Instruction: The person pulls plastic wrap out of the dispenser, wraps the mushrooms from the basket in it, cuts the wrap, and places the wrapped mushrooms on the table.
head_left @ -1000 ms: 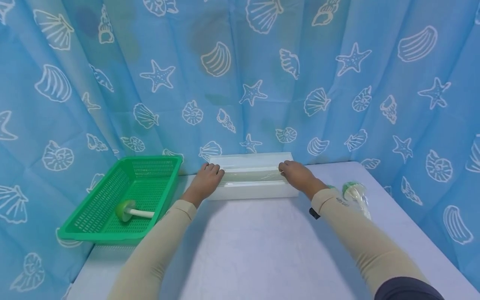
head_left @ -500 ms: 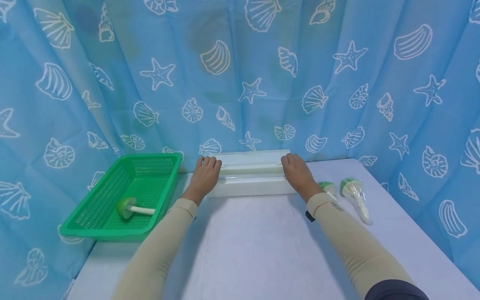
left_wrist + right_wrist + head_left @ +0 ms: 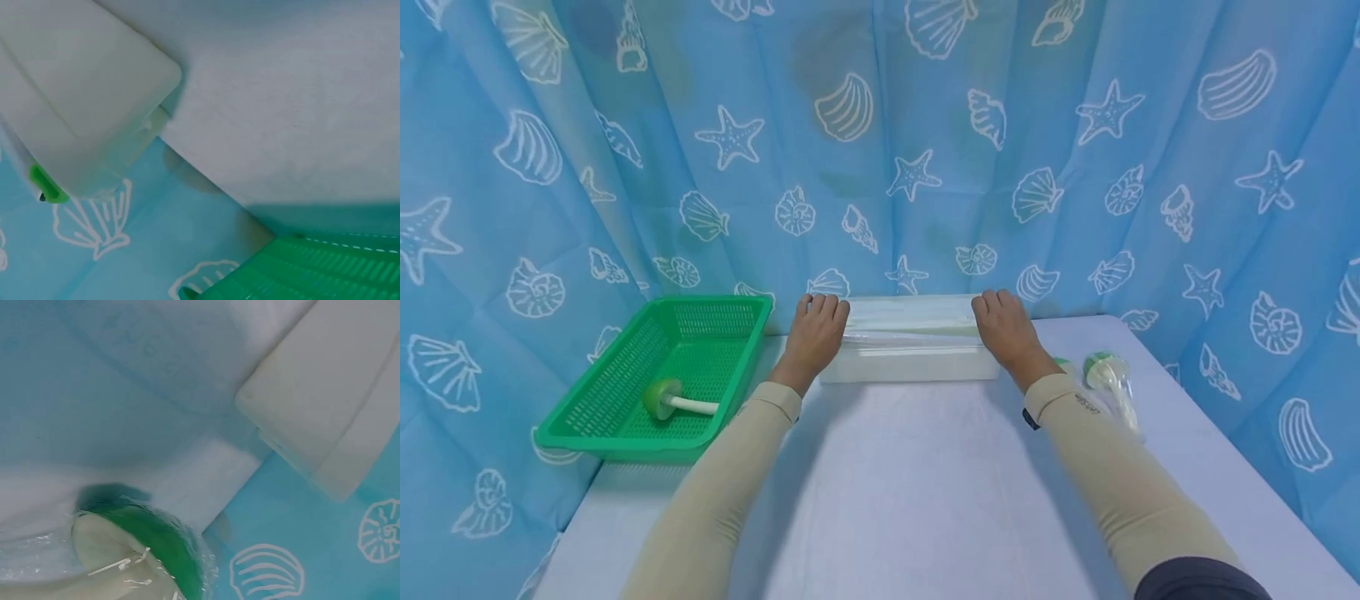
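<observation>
Pressing evenly matters here, I judge — my left hand [image 3: 815, 333] and right hand [image 3: 1004, 332] rest flat-fingered, gripping nothing, on the long white plastic box [image 3: 910, 350].

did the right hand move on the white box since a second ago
Yes. The right hand slid back over the white box toward the curtain, from the front part to the rear edge.

Both hands, the left hand [image 3: 815, 332] and the right hand [image 3: 1006, 332], now sit farther back on the long white plastic box [image 3: 910, 350], which lies closer to the blue shell-patterned curtain [image 3: 925, 150].
</observation>
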Motion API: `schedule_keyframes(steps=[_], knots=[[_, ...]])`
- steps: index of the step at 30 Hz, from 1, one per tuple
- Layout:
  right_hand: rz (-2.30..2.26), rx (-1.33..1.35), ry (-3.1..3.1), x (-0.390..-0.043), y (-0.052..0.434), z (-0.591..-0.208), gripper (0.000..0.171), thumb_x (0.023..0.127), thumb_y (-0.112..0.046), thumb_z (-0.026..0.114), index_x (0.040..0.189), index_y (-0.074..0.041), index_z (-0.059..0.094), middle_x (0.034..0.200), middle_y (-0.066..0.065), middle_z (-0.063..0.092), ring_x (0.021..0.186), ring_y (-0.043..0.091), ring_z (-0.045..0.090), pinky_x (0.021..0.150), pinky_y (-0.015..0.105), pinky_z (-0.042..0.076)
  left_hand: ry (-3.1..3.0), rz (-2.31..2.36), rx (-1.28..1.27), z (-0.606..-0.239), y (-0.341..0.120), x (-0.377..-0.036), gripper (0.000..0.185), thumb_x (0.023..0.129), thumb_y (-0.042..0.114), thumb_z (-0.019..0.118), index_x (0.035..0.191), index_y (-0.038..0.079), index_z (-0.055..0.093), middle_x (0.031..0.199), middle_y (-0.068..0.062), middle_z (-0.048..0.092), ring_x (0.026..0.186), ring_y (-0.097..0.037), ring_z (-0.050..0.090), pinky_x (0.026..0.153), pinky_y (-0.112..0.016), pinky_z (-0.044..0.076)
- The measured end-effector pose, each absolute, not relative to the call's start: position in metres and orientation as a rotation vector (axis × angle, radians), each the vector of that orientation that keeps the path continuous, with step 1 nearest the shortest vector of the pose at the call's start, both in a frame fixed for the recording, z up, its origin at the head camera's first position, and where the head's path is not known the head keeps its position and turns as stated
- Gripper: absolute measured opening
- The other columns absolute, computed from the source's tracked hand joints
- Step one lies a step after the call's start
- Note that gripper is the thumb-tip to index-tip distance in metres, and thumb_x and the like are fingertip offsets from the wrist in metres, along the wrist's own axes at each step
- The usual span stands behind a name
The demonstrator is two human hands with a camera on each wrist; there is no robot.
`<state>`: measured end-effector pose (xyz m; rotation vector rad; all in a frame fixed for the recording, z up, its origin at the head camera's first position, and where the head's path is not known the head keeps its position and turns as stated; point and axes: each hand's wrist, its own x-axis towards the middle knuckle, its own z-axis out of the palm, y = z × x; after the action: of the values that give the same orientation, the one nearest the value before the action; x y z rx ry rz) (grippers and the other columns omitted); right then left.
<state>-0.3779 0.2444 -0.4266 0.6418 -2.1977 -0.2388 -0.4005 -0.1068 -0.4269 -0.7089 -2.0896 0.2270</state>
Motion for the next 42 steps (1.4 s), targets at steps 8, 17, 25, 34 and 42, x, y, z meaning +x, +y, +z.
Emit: schedule_keyframes(steps=[8,17,25,34,42], knots=[[-0.232,0.620,-2.213,-0.370,0.238,-0.414,0.014,0.090,0.011,0.055,0.096,0.003,0.045,0.084,0.016,0.045,0.071,0.030,0.041,0.058,0.039,0.039,-2.083,0.166,-0.719,-0.425,-0.111,-0.401,0.009,0.095,0.004,0.046,0.097,0.004,0.055,0.092,-0.011,0.054,0.093,-0.031,0.053,0.092,-0.049,0.040],[-0.226,0.651,-2.164,-0.369,0.235,-0.399,0.015,0.090,0.012,0.056,0.098,0.003,0.046,0.088,0.016,0.046,0.076,0.030,0.044,0.061,0.038,0.040,-2.175,0.188,-0.675,-0.420,-0.113,-0.398,0.013,0.093,0.007,0.055,0.106,0.005,0.057,0.100,-0.011,0.057,0.101,-0.030,0.053,0.095,-0.048,0.039],[-0.216,0.678,-2.107,-0.369,0.232,-0.386,0.014,0.091,0.011,0.056,0.097,0.002,0.048,0.091,0.017,0.050,0.078,0.031,0.049,0.062,0.039,0.045,-2.155,0.173,-0.738,-0.408,-0.122,-0.396,0.014,0.093,0.004,0.053,0.106,0.005,0.058,0.098,-0.011,0.058,0.098,-0.030,0.056,0.096,-0.049,0.040],[-0.214,0.692,-2.071,-0.360,0.222,-0.371,0.016,0.089,0.012,0.057,0.099,0.002,0.050,0.092,0.017,0.053,0.081,0.032,0.053,0.063,0.038,0.048,-2.122,0.142,-0.826,-0.401,-0.131,-0.390,0.012,0.093,0.003,0.051,0.101,0.003,0.059,0.092,-0.011,0.058,0.091,-0.030,0.056,0.095,-0.050,0.040],[-0.197,0.705,-2.031,-0.355,0.230,-0.365,0.019,0.087,0.011,0.062,0.100,0.002,0.052,0.093,0.018,0.055,0.084,0.034,0.056,0.066,0.039,0.050,-2.026,0.094,-0.878,-0.388,-0.133,-0.390,0.012,0.094,0.002,0.053,0.105,0.003,0.058,0.096,-0.012,0.057,0.095,-0.032,0.055,0.095,-0.052,0.040]])
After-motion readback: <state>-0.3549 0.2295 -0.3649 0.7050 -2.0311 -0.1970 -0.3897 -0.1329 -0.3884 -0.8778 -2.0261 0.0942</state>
